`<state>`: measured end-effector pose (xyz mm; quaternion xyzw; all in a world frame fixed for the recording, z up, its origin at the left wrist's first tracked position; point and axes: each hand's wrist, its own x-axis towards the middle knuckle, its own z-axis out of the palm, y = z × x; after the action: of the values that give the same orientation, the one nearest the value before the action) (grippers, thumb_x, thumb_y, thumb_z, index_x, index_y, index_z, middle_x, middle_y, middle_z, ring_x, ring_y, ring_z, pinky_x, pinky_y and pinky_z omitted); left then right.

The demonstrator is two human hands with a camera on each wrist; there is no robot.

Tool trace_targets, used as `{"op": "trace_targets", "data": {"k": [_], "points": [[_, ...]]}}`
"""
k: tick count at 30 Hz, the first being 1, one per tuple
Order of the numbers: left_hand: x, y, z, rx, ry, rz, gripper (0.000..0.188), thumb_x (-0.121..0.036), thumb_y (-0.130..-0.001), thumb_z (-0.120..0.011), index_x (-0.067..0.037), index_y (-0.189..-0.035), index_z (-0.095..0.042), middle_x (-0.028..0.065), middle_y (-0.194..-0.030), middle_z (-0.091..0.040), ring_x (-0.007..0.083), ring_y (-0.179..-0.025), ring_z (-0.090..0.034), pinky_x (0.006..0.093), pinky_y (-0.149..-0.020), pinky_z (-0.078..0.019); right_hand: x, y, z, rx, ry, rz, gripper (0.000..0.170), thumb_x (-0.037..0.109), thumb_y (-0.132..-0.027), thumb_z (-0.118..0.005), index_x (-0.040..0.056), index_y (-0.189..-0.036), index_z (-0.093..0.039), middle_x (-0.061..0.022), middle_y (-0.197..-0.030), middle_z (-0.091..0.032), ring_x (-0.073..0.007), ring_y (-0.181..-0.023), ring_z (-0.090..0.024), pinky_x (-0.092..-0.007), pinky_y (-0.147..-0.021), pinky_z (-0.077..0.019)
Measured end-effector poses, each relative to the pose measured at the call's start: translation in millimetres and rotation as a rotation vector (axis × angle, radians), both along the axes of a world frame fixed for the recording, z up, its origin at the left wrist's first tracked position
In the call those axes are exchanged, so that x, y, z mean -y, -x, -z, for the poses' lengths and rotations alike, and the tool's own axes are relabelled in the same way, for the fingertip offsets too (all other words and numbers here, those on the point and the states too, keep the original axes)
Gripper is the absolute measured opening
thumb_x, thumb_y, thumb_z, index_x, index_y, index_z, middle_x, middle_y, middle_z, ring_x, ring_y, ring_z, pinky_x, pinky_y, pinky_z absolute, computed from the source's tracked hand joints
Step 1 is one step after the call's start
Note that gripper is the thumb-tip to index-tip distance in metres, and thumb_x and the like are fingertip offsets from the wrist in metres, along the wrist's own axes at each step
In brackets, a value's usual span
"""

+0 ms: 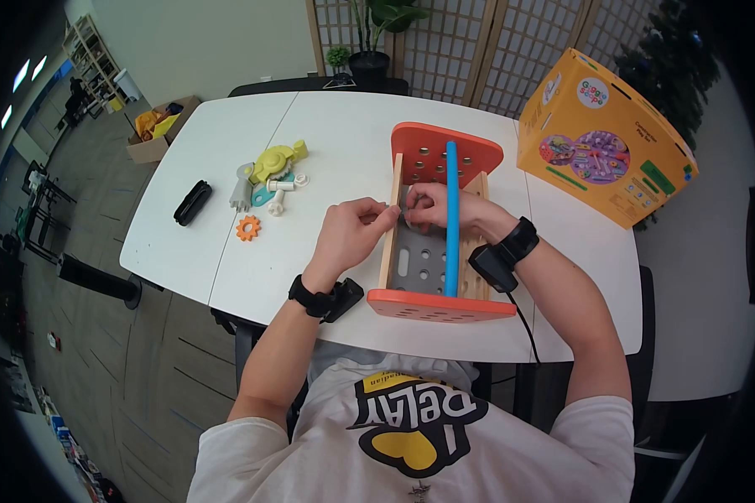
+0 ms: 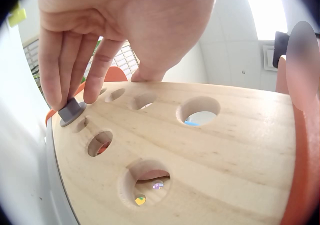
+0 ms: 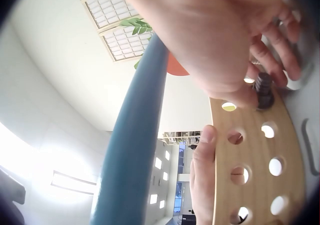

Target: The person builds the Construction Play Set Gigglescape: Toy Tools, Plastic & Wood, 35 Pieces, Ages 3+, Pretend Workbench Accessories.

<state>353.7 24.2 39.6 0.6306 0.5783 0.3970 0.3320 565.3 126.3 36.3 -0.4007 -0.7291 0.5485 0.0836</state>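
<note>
An orange-ended toy workbench (image 1: 440, 307) lies on the table with a wooden side panel (image 2: 225, 150) full of round holes. Outside that panel, my left hand (image 1: 350, 235) has its fingertips around the grey head of a bolt (image 2: 72, 112), while its thumb rests along the panel's top edge. The ribbed shank of the bolt (image 3: 263, 83) sticks out on the inner side. Reaching in under the blue rod (image 3: 134, 130), my right hand (image 1: 432, 206) holds thumb and fingers about that shank. Its fingertips are partly hidden in the right wrist view.
Left on the table are a yellow-green toy tool (image 1: 275, 163), a grey toy piece (image 1: 242, 188), white bolts (image 1: 278, 201), an orange gear (image 1: 247, 228) and a black case (image 1: 193, 203). A yellow toy box (image 1: 604, 138) stands at the right; a potted plant (image 1: 369, 65) is behind.
</note>
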Motion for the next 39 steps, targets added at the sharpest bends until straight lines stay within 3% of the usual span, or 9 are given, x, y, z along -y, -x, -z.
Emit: {"op": "trace_targets", "data": {"k": [7, 13, 22, 28, 37, 39], "points": [[2, -1, -5, -0.019, 0.006, 0.000, 0.044, -0.039, -0.096, -0.071, 0.004, -0.102, -0.078, 0.0183, -0.088, -0.078, 0.0265, -0.084, -0.077, 0.0329, -0.077, -0.0584, 2, 4, -8, 0.048, 0.198, 0.125, 0.031, 0.030, -0.100, -0.068, -0.0008, -0.104, -0.064, -0.0053, -0.084, -0.068, -0.0130, -0.072, -0.064, -0.0274, -0.062, -0.0509], [0, 0, -2, -0.016, 0.003, -0.002, 0.043, -0.039, -0.096, -0.071, 0.003, -0.101, -0.078, 0.0178, -0.088, -0.078, 0.0262, -0.084, -0.077, 0.0328, -0.077, -0.0581, 5, 0, -4, -0.014, -0.023, 0.012, 0.030, 0.027, -0.103, -0.064, -0.0031, -0.106, -0.065, -0.0060, -0.084, -0.068, -0.0128, -0.071, -0.064, -0.0280, -0.061, -0.0510], [0, 0, -3, -0.018, 0.019, -0.003, 0.044, -0.039, -0.096, -0.071, 0.003, -0.102, -0.078, 0.0180, -0.089, -0.078, 0.0258, -0.084, -0.077, 0.0328, -0.077, -0.0582, 13, 8, -24, 0.086, 0.159, 0.168, 0.034, 0.030, -0.104, -0.063, -0.0033, -0.106, -0.064, -0.0053, -0.084, -0.067, -0.0131, -0.071, -0.065, -0.0271, -0.062, -0.0522], [1, -1, -6, -0.016, 0.029, -0.003, 0.044, -0.040, -0.095, -0.071, 0.003, -0.102, -0.078, 0.0181, -0.089, -0.078, 0.0259, -0.085, -0.077, 0.0330, -0.078, -0.0582, 4, 1, 0, 0.024, -0.044, -0.056, 0.036, 0.034, -0.105, -0.062, -0.0021, -0.102, -0.064, -0.0046, -0.083, -0.067, -0.0130, -0.071, -0.065, -0.0273, -0.062, -0.0534], [0, -2, -3, -0.024, 0.013, -0.005, 0.044, -0.040, -0.096, -0.070, 0.004, -0.100, -0.078, 0.0178, -0.087, -0.078, 0.0263, -0.083, -0.076, 0.0335, -0.076, -0.0580, 5, 9, -9, 0.148, 0.185, 0.072, 0.046, 0.043, -0.110, -0.044, 0.0036, -0.101, -0.067, -0.0034, -0.083, -0.069, -0.0119, -0.065, -0.064, -0.0257, -0.058, -0.0508], [0, -2, -3, -0.027, 0.012, -0.005, 0.044, -0.040, -0.096, -0.070, 0.003, -0.100, -0.078, 0.0178, -0.087, -0.077, 0.0264, -0.082, -0.076, 0.0336, -0.076, -0.0580, 8, 10, -15, 0.164, 0.174, 0.081, 0.043, 0.041, -0.110, -0.046, 0.0027, -0.103, -0.066, -0.0035, -0.083, -0.069, -0.0120, -0.065, -0.064, -0.0258, -0.057, -0.0509]]}}
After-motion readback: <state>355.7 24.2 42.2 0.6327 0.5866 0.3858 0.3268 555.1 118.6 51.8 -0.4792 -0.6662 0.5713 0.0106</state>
